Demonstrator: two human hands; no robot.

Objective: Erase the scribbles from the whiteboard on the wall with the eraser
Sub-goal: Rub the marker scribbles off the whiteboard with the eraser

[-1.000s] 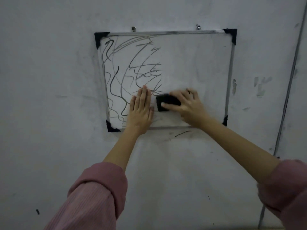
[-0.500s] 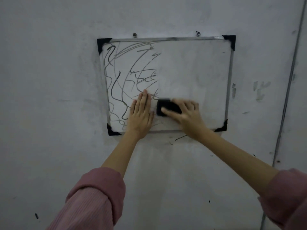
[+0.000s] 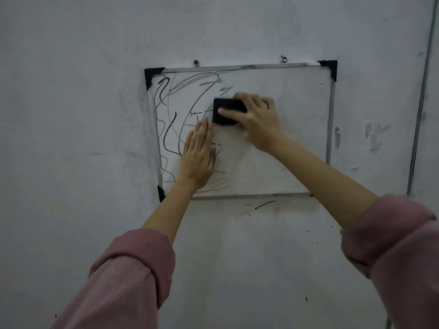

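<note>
Evidently the left hand (image 3: 198, 154) lies flat with straight fingers on the whiteboard (image 3: 273, 162), likely to steady it on the wall. Just right of and above it, the right hand (image 3: 257, 119) grips the black eraser (image 3: 226, 110), thumb across its face, pressing it at the scribbles' (image 3: 171, 124) right edge, mid-board.
</note>
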